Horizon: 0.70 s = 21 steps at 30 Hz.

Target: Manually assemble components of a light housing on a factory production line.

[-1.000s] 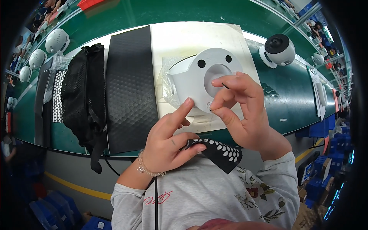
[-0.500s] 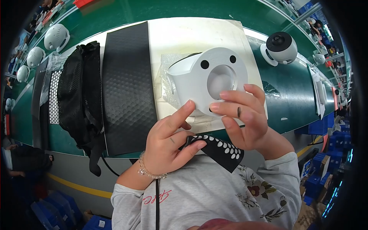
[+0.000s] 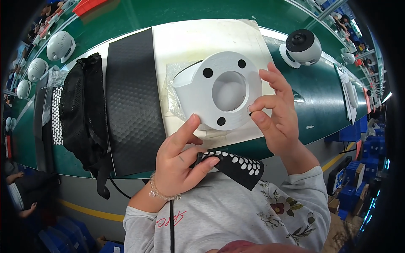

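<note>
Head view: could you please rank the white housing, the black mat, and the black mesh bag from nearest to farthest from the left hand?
1. White housing: touched by the left hand, just above it.
2. Black mat: flat on the bench, left of the housing.
3. Black mesh bag: beyond the mat, farther left.

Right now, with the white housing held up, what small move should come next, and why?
Probably press the right hand fingertips into the rim hole: three holes on the white housing look dark and filled, and the fingertips pinch at the fourth. The left hand steadies the lower edge.
</note>
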Available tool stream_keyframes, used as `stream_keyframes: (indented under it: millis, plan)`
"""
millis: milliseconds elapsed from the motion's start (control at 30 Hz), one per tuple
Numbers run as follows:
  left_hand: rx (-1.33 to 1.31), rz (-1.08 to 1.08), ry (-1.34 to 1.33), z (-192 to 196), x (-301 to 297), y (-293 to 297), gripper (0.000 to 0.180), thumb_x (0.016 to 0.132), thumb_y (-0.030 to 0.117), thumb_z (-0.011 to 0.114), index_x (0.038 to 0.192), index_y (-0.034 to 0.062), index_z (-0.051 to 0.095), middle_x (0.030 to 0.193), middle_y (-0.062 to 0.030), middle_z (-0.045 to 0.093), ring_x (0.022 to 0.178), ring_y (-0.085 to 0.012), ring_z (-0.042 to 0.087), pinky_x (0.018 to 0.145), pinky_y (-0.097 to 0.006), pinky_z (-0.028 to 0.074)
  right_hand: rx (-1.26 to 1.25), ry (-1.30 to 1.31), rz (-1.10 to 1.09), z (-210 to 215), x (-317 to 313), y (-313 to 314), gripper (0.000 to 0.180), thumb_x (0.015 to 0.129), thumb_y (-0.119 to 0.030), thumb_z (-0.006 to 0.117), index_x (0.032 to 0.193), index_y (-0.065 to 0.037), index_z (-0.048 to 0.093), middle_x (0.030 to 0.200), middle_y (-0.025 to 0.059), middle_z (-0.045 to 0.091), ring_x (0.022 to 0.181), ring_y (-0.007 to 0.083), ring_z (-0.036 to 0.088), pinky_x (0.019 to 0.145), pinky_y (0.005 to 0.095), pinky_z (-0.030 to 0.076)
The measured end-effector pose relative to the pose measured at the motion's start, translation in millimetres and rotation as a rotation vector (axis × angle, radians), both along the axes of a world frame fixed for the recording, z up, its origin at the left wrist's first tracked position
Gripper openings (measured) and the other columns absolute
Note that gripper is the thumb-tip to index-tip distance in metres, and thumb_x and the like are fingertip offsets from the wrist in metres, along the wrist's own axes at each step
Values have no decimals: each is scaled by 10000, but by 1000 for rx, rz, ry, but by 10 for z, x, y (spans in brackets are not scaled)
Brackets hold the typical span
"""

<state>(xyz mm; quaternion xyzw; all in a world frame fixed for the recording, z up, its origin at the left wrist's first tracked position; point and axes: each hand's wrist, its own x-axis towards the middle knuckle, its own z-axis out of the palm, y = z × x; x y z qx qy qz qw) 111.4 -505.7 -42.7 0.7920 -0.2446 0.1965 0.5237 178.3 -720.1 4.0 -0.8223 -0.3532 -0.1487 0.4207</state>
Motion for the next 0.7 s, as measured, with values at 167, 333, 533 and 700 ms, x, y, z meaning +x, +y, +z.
stream_keyframes:
  millis: [167,333,533,700]
  plan:
    - [16,9,-8,-34,-4,-11,232,609,128,732,675,-25,571,1272,-210,412,709,-215,592,625,-285,474,50,10,-21,-22,4,14,83,788,-133,596,843,-71,591,1227,160,417,1207,370,314,978,435,266]
    - [19,12,-11,-47,-4,1,233,607,124,734,681,-31,576,1282,-209,400,719,-218,590,632,-289,469,-94,-328,-89,-104,-2,-25,95,751,-146,633,834,-108,607,1180,131,463,1159,354,375,936,416,307]
    - [-6,-8,-31,-62,4,-7,227,615,113,732,675,-36,572,1301,-208,378,738,-220,584,630,-285,473,-13,-310,-73,-177,0,-83,128,761,-221,640,830,-116,615,1142,116,489,1138,348,390,937,416,301]
    - [-1,-1,-36,-74,8,3,229,614,114,733,662,-35,565,1301,-201,381,721,-216,578,620,-281,474,21,-96,-56,18,14,-9,135,808,-209,591,819,-75,604,1192,144,470,1175,368,348,956,423,284]
